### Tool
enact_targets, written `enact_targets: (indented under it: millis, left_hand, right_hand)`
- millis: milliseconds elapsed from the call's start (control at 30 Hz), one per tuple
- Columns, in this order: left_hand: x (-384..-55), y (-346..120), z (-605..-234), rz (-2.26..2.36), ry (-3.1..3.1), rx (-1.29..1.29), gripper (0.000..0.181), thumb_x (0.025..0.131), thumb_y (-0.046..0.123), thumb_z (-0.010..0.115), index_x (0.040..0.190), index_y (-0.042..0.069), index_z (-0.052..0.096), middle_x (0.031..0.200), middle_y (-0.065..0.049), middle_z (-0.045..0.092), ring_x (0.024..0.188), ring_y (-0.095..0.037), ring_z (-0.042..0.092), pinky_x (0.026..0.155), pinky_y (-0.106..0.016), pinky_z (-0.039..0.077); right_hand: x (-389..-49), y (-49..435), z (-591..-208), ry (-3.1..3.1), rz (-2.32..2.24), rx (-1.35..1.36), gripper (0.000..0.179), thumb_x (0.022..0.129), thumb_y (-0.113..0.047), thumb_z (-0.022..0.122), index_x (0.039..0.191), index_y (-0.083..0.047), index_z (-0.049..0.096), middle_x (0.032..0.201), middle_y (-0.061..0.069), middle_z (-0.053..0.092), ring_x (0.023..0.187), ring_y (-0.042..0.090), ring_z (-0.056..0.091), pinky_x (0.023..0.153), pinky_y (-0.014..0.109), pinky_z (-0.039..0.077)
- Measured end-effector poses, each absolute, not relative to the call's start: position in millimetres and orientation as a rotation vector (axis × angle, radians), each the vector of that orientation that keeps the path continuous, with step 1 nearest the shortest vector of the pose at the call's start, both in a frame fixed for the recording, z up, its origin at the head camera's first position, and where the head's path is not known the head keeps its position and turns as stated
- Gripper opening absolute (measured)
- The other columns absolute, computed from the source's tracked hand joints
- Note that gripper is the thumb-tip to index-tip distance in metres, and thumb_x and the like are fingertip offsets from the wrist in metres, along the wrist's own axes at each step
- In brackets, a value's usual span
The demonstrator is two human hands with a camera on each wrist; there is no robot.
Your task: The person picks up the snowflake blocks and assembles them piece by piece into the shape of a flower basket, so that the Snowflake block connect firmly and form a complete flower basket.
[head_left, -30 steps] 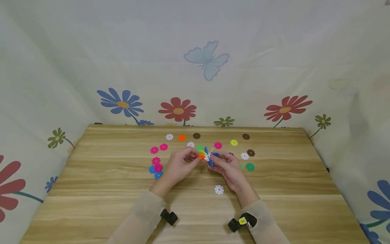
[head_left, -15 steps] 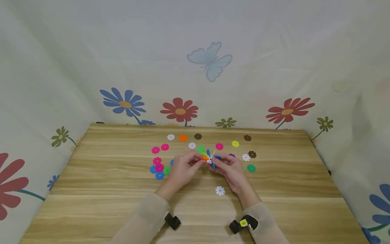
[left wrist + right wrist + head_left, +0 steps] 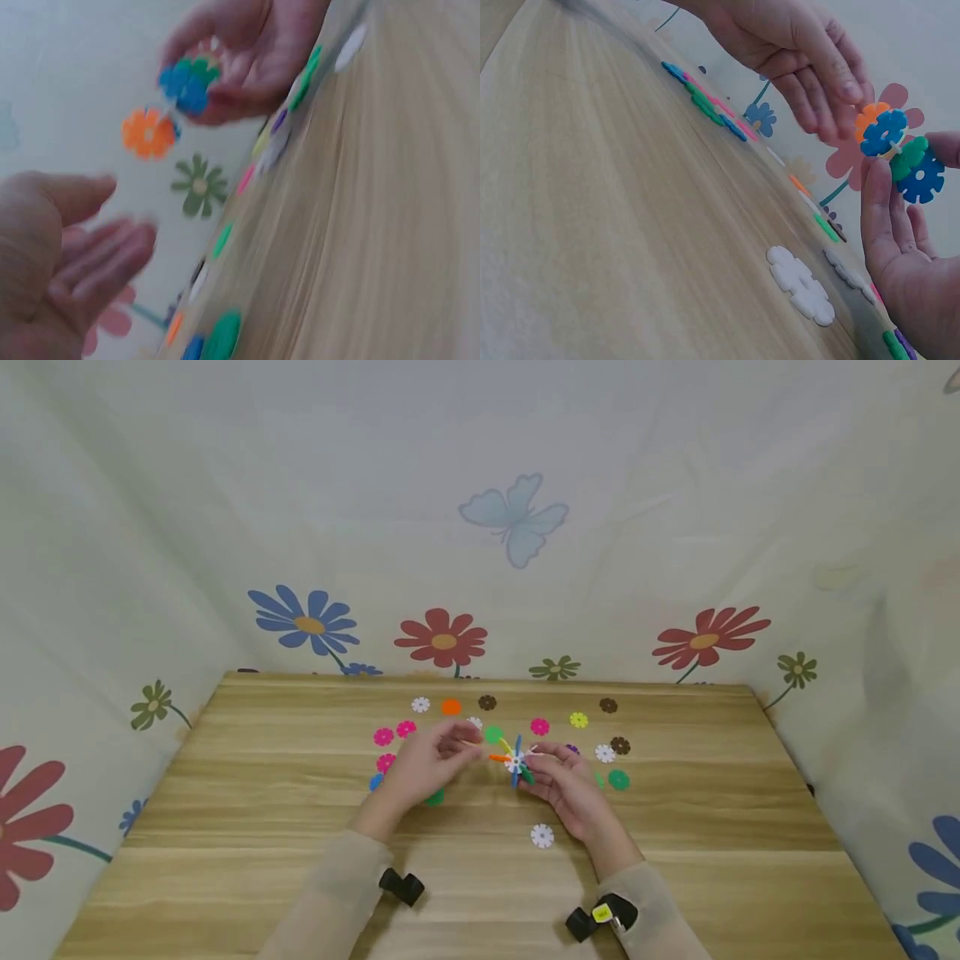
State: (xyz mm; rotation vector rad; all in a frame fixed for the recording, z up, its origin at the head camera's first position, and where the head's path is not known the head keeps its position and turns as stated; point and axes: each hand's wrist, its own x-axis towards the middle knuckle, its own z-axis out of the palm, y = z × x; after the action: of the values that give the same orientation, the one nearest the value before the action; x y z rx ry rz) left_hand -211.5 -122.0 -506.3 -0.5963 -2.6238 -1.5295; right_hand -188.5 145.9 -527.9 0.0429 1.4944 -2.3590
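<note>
My right hand pinches a cluster of interlocking snowflake discs above the table. A white disc forms its middle, and blue, orange, yellow and green discs stick out from it on edge. In the left wrist view an orange disc points toward my left hand, beside a blue disc. The right wrist view shows another blue disc near the right thumb. My left hand is just left of the cluster, apart from it, fingers loosely bent with nothing visible between them.
Loose snowflake discs lie flat around the hands on the wooden table. A white disc lies nearest me. Pink discs are on the left, a green disc and a brown disc on the right. Printed cloth hangs behind.
My left hand has let go of the cluster's orange disc and drawn back to the left. The cluster has turned slightly in my right hand, so a green disc now shows at its lower right.
</note>
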Motion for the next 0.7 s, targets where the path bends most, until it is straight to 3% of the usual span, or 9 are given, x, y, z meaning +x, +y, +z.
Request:
enact_targets:
  millis: [167, 267, 367, 467, 700]
  left_hand:
    - [-228.5, -162.3, -520.9, -0.88, -2.742, -0.368, 0.045, 0.104, 0.016, 0.072, 0.144, -0.004, 0.063, 0.138, -0.024, 0.07, 0.126, -0.046, 0.064, 0.113, -0.059, 0.05]
    - [-232.4, -177.6, -528.3, -0.64, -2.84, -0.332, 0.052, 0.104, 0.017, 0.072, 0.151, -0.004, 0.06, 0.148, -0.028, 0.063, 0.133, -0.052, 0.056, 0.118, -0.064, 0.042]
    - [-233.6, -183.2, -529.6, -0.573, -2.872, -0.337, 0.043, 0.104, 0.018, 0.074, 0.143, 0.0, 0.068, 0.147, -0.026, 0.064, 0.132, -0.05, 0.056, 0.116, -0.063, 0.044]
    - [-234.2, -183.3, -528.1, -0.593, -2.861, -0.31, 0.028, 0.102, 0.013, 0.078, 0.127, 0.001, 0.077, 0.134, -0.023, 0.07, 0.124, -0.047, 0.058, 0.111, -0.06, 0.047]
    - [-227.4, -179.2, -518.6, -0.77, -2.938, -0.12, 0.031, 0.096, 0.002, 0.078, 0.124, -0.007, 0.069, 0.122, -0.028, 0.064, 0.118, -0.047, 0.061, 0.106, -0.061, 0.052]
  right_hand:
    - [-188.2, 143.6, -529.4, 1.467, -2.32, -0.023, 0.062, 0.104, -0.005, 0.069, 0.157, 0.011, 0.04, 0.101, 0.003, 0.076, 0.091, 0.014, 0.076, 0.099, 0.04, 0.063]
    - [-188.7, 142.1, -528.7, 1.475, -2.295, -0.07, 0.065, 0.104, -0.005, 0.069, 0.158, 0.013, 0.039, 0.104, 0.004, 0.076, 0.093, 0.015, 0.077, 0.1, 0.041, 0.062]
    - [-188.6, 140.5, -526.4, 1.487, -2.277, -0.094, 0.064, 0.104, -0.005, 0.069, 0.158, 0.014, 0.039, 0.106, 0.004, 0.075, 0.095, 0.016, 0.076, 0.1, 0.041, 0.062]
    - [-187.7, 139.6, -525.0, 1.49, -2.272, -0.085, 0.064, 0.104, -0.005, 0.069, 0.157, 0.015, 0.04, 0.107, 0.005, 0.075, 0.096, 0.017, 0.076, 0.101, 0.041, 0.062]
    - [-186.0, 139.2, -528.3, 1.463, -2.29, -0.036, 0.059, 0.107, -0.008, 0.068, 0.156, 0.011, 0.042, 0.108, 0.006, 0.075, 0.096, 0.017, 0.076, 0.1, 0.04, 0.062]
